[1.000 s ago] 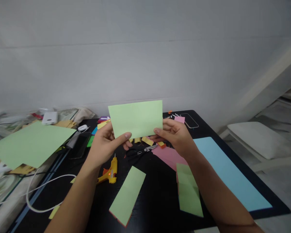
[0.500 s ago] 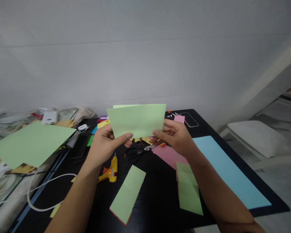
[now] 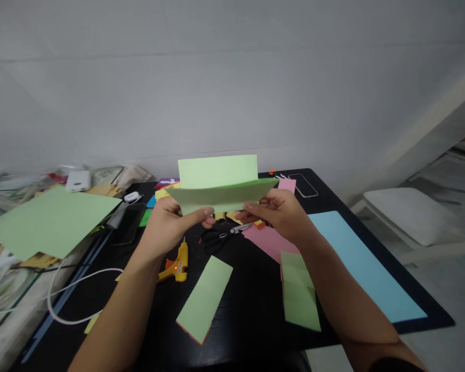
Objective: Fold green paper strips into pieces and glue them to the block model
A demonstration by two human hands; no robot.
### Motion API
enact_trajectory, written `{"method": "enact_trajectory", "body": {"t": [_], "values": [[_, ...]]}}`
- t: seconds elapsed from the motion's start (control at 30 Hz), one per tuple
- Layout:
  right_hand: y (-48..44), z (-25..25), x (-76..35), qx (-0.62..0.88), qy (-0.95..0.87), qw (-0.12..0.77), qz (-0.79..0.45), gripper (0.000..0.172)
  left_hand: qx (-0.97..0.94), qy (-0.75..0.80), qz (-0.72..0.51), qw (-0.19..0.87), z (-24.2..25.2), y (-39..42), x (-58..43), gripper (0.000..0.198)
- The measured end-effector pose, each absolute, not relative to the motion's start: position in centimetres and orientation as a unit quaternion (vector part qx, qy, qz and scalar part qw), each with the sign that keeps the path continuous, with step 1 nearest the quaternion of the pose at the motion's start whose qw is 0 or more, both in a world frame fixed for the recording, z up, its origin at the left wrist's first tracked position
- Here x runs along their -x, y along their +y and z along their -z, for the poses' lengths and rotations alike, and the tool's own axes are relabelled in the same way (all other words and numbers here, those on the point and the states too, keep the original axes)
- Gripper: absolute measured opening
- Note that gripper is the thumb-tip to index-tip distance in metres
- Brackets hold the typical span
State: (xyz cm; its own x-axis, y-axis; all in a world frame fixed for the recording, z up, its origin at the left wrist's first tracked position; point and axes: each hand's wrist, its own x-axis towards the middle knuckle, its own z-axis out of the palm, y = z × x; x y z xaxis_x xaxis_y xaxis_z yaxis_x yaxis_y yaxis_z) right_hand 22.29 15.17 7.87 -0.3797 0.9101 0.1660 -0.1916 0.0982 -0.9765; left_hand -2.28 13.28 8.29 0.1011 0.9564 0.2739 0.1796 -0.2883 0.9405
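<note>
A folded sheet of light green paper point(image 3: 219, 173) is held up above the table, its two flaps spread apart with the fold at the bottom. My left hand point(image 3: 170, 222) pinches its lower left part, thumb on the near side. On the lower right, my right hand point(image 3: 281, 214) grips it the same way. Below the hands lie black-handled scissors point(image 3: 227, 233) and a yellow glue gun point(image 3: 177, 264) with a small orange light. Two green paper strips, a left one point(image 3: 205, 299) and a right one point(image 3: 300, 292), rest on the black table.
A large green sheet point(image 3: 54, 219) covers clutter at the left, with a white cable point(image 3: 50, 299) looping nearby. Pink paper point(image 3: 269, 243) and a blue sheet point(image 3: 362, 263) lie to the right. A phone point(image 3: 128, 225) sits at left. A white stool point(image 3: 406, 214) stands beyond the table's right edge.
The folded green paper has opened: its near flap has tipped toward me, and the far flap now shows above it. Both hands keep their grip. The view has shifted slightly.
</note>
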Motion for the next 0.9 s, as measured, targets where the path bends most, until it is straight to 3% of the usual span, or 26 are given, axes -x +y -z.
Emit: {"method": "enact_trajectory", "body": {"t": [0.2, 0.37, 0.5, 0.63, 0.73, 0.9], "values": [[15.5, -8.1, -23.0, 0.324, -0.59, 0.467, -0.573, 0.016, -0.658, 0.421, -0.496, 0.379, -8.7, 13.2, 2.9, 0.009], [15.5, -8.3, -23.3, 0.336, -0.573, 0.495, -0.56, 0.031, -0.694, 0.428, -0.465, 0.344, -10.1, 12.6, 3.4, 0.017], [15.1, -8.5, -23.0, 0.375, -0.596, 0.493, -0.511, 0.013, -0.719, 0.411, -0.457, 0.324, -9.9, 12.9, 4.3, 0.023], [15.4, -8.0, -23.1, 0.371, -0.596, 0.526, -0.48, 0.019, -0.752, 0.366, -0.446, 0.32, -9.3, 13.5, 4.8, 0.039], [16.2, -7.4, -23.5, 0.392, -0.571, 0.577, -0.434, 0.019, -0.76, 0.341, -0.459, 0.309, -9.2, 12.9, 3.5, 0.037], [17.6, -6.8, -24.5, 0.379, -0.504, 0.643, -0.435, 0.042, -0.847, 0.28, -0.392, 0.225, -8.5, 11.0, 0.1, 0.039]]}}
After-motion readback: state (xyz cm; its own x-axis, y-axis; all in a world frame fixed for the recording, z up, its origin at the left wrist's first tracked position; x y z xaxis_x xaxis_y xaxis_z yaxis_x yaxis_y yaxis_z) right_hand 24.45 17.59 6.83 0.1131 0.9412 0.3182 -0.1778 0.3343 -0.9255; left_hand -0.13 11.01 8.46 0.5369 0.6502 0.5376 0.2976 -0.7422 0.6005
